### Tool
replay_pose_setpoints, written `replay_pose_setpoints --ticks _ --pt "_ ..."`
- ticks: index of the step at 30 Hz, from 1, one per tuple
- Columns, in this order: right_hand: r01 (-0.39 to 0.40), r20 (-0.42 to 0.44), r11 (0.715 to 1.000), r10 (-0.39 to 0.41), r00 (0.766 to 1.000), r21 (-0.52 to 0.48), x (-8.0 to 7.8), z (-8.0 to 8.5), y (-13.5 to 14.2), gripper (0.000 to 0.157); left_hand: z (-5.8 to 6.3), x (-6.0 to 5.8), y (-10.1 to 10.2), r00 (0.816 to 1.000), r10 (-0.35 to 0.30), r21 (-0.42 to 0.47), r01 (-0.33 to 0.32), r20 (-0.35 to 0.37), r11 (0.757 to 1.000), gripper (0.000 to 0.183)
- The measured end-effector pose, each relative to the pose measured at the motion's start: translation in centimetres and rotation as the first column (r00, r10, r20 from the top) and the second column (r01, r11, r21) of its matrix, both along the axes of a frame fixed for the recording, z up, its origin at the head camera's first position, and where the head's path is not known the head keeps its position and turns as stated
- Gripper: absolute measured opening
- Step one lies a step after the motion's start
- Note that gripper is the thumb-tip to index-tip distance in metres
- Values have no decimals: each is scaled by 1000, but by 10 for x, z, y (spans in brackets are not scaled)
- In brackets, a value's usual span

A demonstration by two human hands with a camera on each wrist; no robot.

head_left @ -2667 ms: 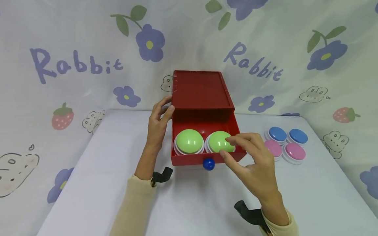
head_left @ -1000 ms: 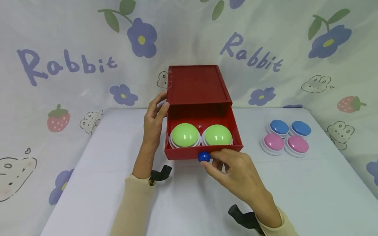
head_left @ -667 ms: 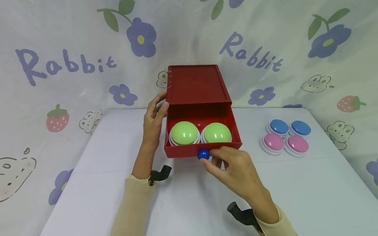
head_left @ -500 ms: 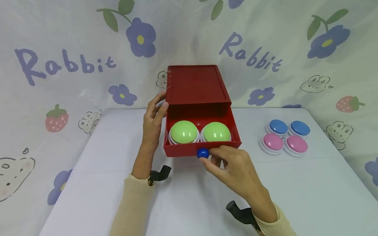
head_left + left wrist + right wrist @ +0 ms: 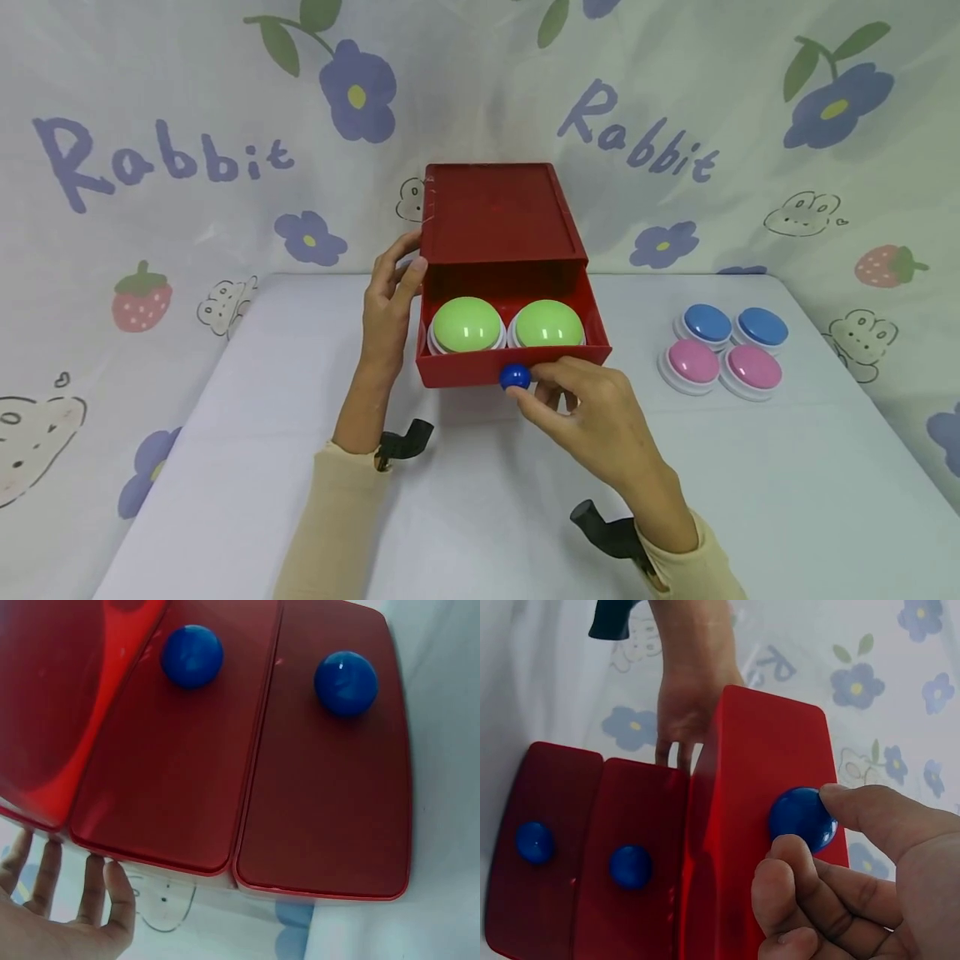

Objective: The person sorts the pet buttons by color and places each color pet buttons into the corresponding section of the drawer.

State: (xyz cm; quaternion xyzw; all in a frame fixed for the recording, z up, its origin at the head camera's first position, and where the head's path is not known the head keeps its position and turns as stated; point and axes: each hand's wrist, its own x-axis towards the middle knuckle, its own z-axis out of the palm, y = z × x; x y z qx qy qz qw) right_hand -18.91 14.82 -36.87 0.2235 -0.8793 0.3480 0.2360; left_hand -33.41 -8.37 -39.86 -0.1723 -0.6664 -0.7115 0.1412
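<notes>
A red drawer cabinet (image 5: 502,217) stands near the back of the table, its top drawer (image 5: 442,367) pulled partway out. Two green-domed push buttons (image 5: 468,325) with white bases sit side by side in that drawer. Thumb and fingers of my right hand (image 5: 588,412) pinch the blue round knob (image 5: 802,817) on the drawer's front. Fairly straight, the fingers of my left hand (image 5: 386,312) rest against the cabinet's left side. Two lower drawers (image 5: 172,772) show pushed in, each with a blue knob, in the left wrist view.
To the right on the white table (image 5: 750,483) stand two blue push buttons (image 5: 707,322) and, just in front of them, two pink push buttons (image 5: 693,361). A white patterned cloth (image 5: 480,75) hangs behind the table.
My right hand has come from above the right green button to the knob and pinches it. The top drawer has slid partway in with the green buttons. My left hand stays at the cabinet's side.
</notes>
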Motion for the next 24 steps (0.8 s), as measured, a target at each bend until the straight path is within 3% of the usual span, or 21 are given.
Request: replay_pose_setpoints --ticks 15,24 --pt "-4 -10 1000 3 1000 -19 -8 -1 0 16 1 -2 -2 1000 -7 2 7 4 1000 49" --pt "-6 120 1000 6 993 -2 -9 12 1 16 0 -1 0 1000 3 -7 -3 18 1000 50"
